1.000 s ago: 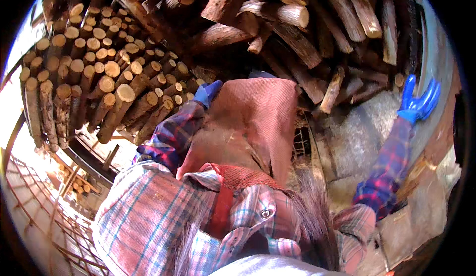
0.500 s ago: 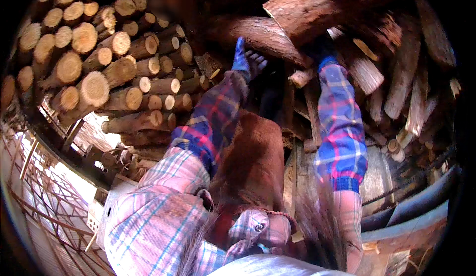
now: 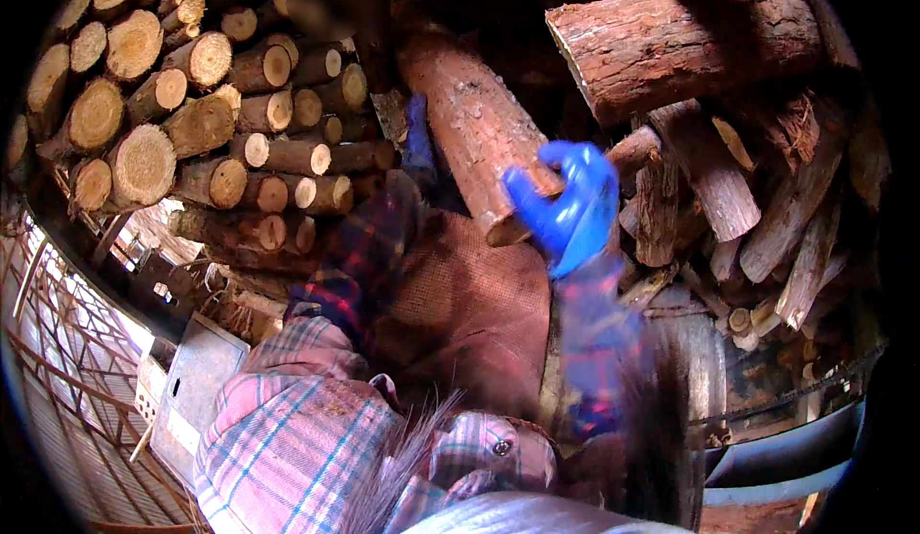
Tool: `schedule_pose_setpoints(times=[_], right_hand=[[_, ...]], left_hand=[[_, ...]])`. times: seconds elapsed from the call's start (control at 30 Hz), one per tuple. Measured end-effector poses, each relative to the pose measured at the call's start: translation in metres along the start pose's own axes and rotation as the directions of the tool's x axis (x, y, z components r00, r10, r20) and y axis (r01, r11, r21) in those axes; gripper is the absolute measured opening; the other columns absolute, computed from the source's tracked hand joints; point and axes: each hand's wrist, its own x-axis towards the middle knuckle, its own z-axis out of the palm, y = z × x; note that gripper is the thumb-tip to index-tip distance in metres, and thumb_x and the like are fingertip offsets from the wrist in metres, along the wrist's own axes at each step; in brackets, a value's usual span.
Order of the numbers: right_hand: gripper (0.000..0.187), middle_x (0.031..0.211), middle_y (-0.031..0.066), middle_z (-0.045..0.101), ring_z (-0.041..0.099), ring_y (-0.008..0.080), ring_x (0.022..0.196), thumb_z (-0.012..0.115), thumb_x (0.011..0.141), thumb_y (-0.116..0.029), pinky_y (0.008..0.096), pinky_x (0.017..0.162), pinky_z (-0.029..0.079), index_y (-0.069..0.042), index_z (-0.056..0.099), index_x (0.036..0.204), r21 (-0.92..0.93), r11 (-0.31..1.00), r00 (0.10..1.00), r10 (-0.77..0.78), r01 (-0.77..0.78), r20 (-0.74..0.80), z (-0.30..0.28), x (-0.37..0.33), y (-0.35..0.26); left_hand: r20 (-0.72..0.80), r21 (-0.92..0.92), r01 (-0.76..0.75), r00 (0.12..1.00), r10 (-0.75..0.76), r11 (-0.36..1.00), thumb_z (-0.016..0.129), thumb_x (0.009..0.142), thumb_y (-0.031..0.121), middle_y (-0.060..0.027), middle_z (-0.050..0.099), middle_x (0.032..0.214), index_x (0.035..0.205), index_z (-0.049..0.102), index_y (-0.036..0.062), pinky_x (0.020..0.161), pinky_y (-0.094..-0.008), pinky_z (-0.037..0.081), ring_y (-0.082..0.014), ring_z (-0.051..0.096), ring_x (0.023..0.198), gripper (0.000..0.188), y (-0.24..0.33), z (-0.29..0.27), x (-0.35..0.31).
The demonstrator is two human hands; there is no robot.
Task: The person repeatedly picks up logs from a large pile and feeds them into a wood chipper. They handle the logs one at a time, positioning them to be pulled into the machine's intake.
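Observation:
A thick reddish-brown log (image 3: 474,117) slants across the middle of the head view, its near end toward me. My right hand (image 3: 575,208), in a blue glove, closes round that near end, thumb and fingers bent over it. In shadow along the log's left side is my gloved left hand (image 3: 419,141). Its thumb points up against the log, and its fingers are hidden beneath. Below the log's near end hangs a brown coarse-cloth apron (image 3: 470,294) over my front.
A stack of round logs (image 3: 144,165) rises at the left, cut ends facing me. To the right lies a loose heap of split firewood (image 3: 709,174), with a large split log (image 3: 695,50) across its top. A grey metal box (image 3: 196,381) stands at lower left.
The log has swung from lying crosswise to pointing toward me, and come nearer. My right hand has come out of the woodpile onto its near end. My left hand has shifted left.

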Motion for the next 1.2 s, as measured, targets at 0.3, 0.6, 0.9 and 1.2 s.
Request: schedule_pose_setpoints(times=[0.3,0.6,0.9,1.2], right_hand=[[0.057,0.102,0.0102,0.065,0.059,0.0209,0.099,0.074,0.078,-0.036,0.0339,0.091,0.045,0.003,0.058,0.116,0.518,0.354,0.568,0.045,-0.779,0.822,0.018,0.059,0.080],[0.070,0.100,0.0101,0.061,0.055,0.0162,0.093,0.062,0.080,-0.060,0.0326,0.085,0.043,0.003,0.059,0.110,0.254,0.736,0.591,0.237,-0.627,0.771,0.012,0.094,0.028],[0.074,0.112,0.0227,0.055,0.055,0.0283,0.101,0.072,0.075,-0.043,0.0381,0.091,0.043,0.004,0.044,0.125,-0.204,0.979,0.873,0.094,0.006,0.479,0.012,0.056,-0.028],[0.082,0.121,0.0187,0.056,0.052,0.0353,0.114,0.056,0.071,-0.071,0.0439,0.097,0.041,-0.004,0.055,0.118,-0.591,0.797,0.958,0.253,-0.127,0.135,0.178,0.178,0.018]], left_hand=[[-0.063,-0.024,-0.053,0.997,0.051,0.998,0.053,0.077,0.070,-0.0143,0.054,0.127,0.130,0.049,0.0074,0.103,-0.0443,0.037,-0.0328,0.049,0.117,0.082,-0.035,-0.004,0.038],[-0.078,-0.022,-0.057,0.995,0.055,0.998,0.047,0.085,0.065,-0.0119,0.053,0.129,0.130,0.050,0.0112,0.103,-0.0414,0.038,-0.0287,0.049,0.117,0.070,0.003,-0.010,0.022],[-0.104,-0.138,-0.010,0.995,-0.005,0.990,0.042,0.091,0.059,-0.0129,0.051,0.131,0.131,0.047,0.0090,0.103,-0.0407,0.037,-0.0273,0.047,0.119,0.065,0.006,-0.003,0.014],[-0.201,-0.212,-0.162,0.972,0.119,0.964,0.039,0.090,0.060,-0.0115,0.045,0.135,0.135,0.043,0.0102,0.105,-0.0402,0.033,-0.0275,0.043,0.122,0.067,0.000,-0.034,0.039]])
